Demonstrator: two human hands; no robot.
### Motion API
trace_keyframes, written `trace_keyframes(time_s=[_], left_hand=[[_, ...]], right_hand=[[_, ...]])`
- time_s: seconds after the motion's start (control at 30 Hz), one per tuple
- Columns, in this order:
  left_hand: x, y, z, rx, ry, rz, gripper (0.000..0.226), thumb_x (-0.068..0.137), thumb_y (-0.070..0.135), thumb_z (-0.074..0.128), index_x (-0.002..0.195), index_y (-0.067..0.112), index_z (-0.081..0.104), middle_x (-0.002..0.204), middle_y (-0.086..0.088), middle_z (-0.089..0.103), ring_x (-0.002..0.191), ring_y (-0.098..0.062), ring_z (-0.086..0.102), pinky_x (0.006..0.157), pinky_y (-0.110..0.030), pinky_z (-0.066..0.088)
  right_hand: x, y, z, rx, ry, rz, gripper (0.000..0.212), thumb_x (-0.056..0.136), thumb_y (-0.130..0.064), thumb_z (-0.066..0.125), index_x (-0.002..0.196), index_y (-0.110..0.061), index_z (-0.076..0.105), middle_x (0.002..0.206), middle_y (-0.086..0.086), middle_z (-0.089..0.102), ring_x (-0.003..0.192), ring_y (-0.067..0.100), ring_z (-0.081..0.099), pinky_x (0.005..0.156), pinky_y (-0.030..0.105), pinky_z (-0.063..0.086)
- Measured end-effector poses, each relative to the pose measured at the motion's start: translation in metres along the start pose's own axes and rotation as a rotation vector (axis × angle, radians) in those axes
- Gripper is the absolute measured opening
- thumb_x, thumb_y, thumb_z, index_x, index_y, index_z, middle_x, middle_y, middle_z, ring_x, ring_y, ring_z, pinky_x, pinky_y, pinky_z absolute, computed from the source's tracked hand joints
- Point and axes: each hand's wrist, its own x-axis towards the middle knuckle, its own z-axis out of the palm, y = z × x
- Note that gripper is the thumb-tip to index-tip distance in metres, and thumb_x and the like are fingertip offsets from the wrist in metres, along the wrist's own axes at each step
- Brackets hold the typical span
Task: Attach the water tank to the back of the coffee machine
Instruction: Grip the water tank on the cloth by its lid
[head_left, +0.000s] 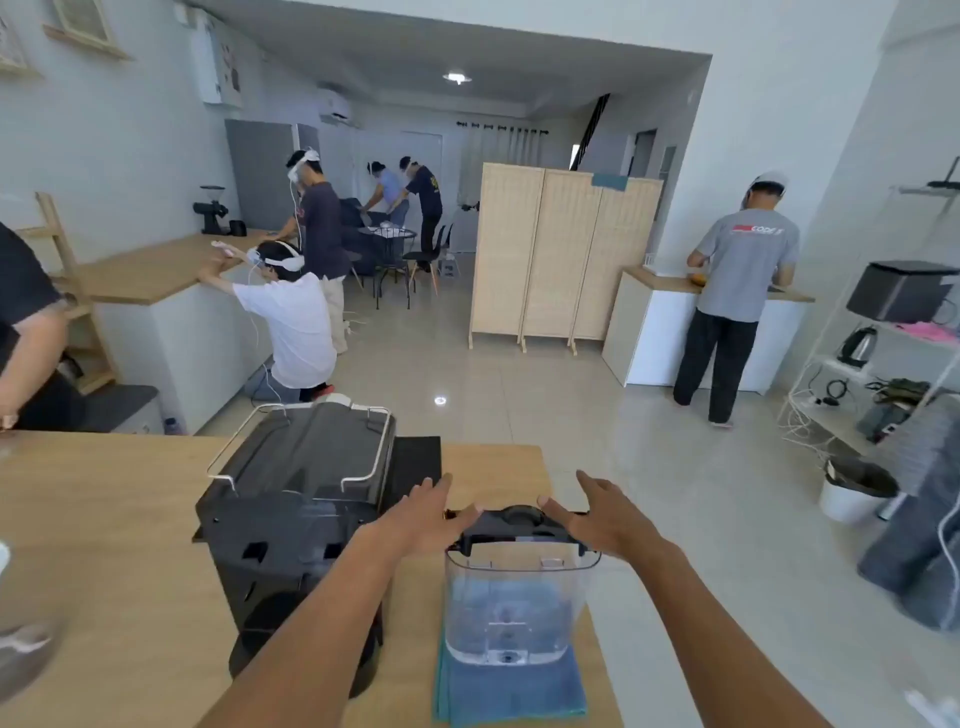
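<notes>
– Tank (517, 603) spot? 
– Upright on a blue cloth (511, 691), right of the machine (296, 525), not attached.
– Hands?
– Left hand (423, 517) and right hand (605, 514) spread open by the lid (519, 525), thumbs maybe touching.

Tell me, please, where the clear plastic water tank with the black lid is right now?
The clear plastic water tank stands upright on a blue cloth on the wooden table, right of the black coffee machine.

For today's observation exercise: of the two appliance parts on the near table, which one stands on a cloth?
The clear water tank, between both hands. It stands on a folded blue cloth; the black coffee machine beside it rests on bare wood.
</notes>
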Motion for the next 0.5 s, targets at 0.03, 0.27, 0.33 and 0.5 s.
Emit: trace_keyframes(time_s=[0.03, 0.27, 0.33, 0.5], left_hand=[[-0.002, 0.001, 0.005, -0.060, 0.001, 0.015, 0.093, 0.096, 0.066, 0.039, 0.161, 0.014, -0.001, 0.170, -0.013, 0.003, 0.157, -0.030, 0.002, 0.125, -0.043, 0.013], [0.006, -0.004, 0.033, -0.315, 0.107, -0.097, 0.081, 0.091, 0.068, 0.046, 0.148, 0.010, 0.043, 0.147, -0.008, 0.054, 0.136, -0.027, 0.050, 0.101, -0.032, 0.039], [0.007, -0.010, 0.040, -0.338, 0.124, -0.097, 0.075, 0.081, 0.082, 0.042, 0.115, 0.019, 0.064, 0.109, -0.002, 0.070, 0.111, -0.024, 0.063, 0.093, -0.034, 0.044], [0.009, -0.013, 0.052, -0.478, 0.186, -0.105, 0.055, 0.088, 0.071, 0.049, 0.115, 0.025, 0.062, 0.113, 0.003, 0.069, 0.115, -0.016, 0.061, 0.103, -0.038, 0.043]], right_hand=[[0.000, 0.002, 0.003, 0.039, -0.024, 0.012, 0.120, 0.065, -0.093, 0.035, 0.156, -0.018, 0.014, 0.159, 0.009, 0.028, 0.146, 0.028, 0.024, 0.112, 0.050, 0.031], [-0.007, 0.015, 0.017, 0.309, -0.024, 0.059, 0.121, 0.067, -0.087, 0.050, 0.156, -0.013, 0.015, 0.156, 0.011, 0.036, 0.139, 0.029, 0.039, 0.106, 0.038, 0.038], [-0.006, 0.018, 0.020, 0.357, -0.021, 0.052, 0.125, 0.063, -0.089, 0.051, 0.155, -0.010, 0.019, 0.154, 0.011, 0.039, 0.136, 0.028, 0.041, 0.104, 0.038, 0.041], [-0.009, 0.019, 0.021, 0.417, 0.027, 0.022, 0.087, 0.076, -0.071, 0.061, 0.132, -0.007, 0.049, 0.124, 0.007, 0.059, 0.112, 0.024, 0.056, 0.081, 0.027, 0.041]])
